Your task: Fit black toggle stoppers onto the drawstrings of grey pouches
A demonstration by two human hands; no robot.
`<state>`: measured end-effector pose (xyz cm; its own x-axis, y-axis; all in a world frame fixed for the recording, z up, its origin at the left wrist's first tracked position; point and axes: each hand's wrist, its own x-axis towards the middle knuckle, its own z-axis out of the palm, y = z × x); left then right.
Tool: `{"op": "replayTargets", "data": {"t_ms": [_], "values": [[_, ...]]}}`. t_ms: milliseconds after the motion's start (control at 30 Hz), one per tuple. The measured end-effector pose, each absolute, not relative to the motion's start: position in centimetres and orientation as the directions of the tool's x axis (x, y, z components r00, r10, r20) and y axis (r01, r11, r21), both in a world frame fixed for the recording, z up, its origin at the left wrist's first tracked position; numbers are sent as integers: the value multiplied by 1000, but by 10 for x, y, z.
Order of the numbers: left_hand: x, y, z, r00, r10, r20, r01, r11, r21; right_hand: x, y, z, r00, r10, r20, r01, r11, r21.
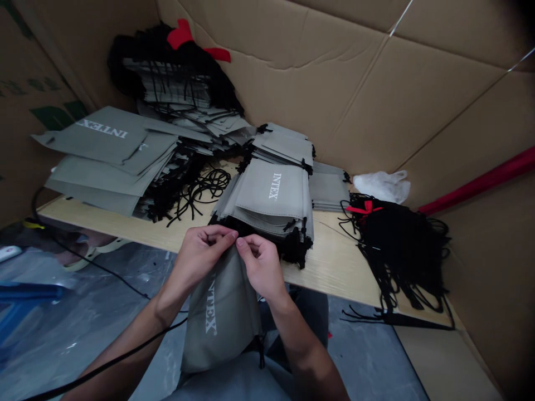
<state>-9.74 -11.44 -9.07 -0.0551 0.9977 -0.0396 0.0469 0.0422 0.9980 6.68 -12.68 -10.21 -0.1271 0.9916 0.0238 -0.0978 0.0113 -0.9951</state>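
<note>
A grey cloth pouch printed INTEX hangs over my lap, its top edge gathered between both hands. My left hand pinches the left side of the pouch's mouth with closed fingers. My right hand pinches the right side, fingertips almost touching the left ones. Just beyond my hands a stack of the same grey pouches lies on the wooden board, with black drawstrings at its near edge.
More grey pouches are spread at the left and piled at the back. Loose black cords lie mid-board; a bundle of black cords with a red tie sits right. Cardboard walls surround the board. A black cable crosses my left arm.
</note>
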Motion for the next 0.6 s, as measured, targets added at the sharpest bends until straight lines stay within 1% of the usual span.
{"op": "replayTargets", "data": {"t_ms": [600], "values": [[-92, -113, -92, -61, 995, -81, -11, 80, 997, 71, -123, -103, -141, 990, 19, -66, 10, -998]]}}
